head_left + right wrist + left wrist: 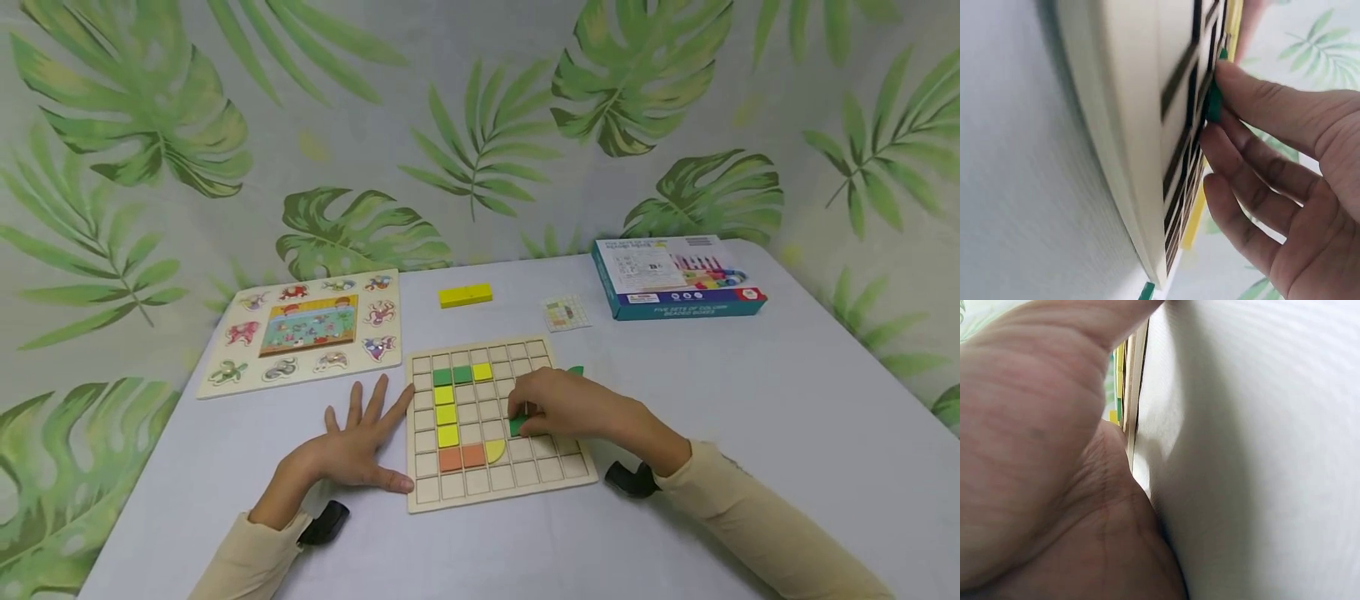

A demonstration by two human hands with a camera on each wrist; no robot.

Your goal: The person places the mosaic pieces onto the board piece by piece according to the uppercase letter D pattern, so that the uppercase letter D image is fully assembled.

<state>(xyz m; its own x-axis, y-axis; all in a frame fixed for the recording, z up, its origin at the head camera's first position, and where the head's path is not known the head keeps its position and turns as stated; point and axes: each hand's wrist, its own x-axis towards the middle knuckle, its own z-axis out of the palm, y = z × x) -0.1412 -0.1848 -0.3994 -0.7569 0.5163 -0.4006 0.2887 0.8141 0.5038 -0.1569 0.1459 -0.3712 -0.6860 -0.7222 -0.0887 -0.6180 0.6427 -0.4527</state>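
Observation:
A wooden grid board (476, 487) lies on the table. My left hand (354, 454) rests flat with fingers spread, thumb and index touching the board's left edge. My right hand (562, 404) pinches a green tile (1214, 103) between thumb and fingers, against the board right of its middle; the fingers hide part of that tile. On the board sit two green tiles (462, 374), a yellow square (482, 372), a column of yellow squares (446, 414), two orange squares (473, 455) and a yellow quarter-circle (495, 451).
Another green piece (576, 370) shows behind the right hand, beside the board. Farther back are a sea-animal peg puzzle (367, 364), a yellow block (465, 295), a small pattern card (566, 312) and a teal-sided box (675, 279). A leaf-print cloth hangs behind the table.

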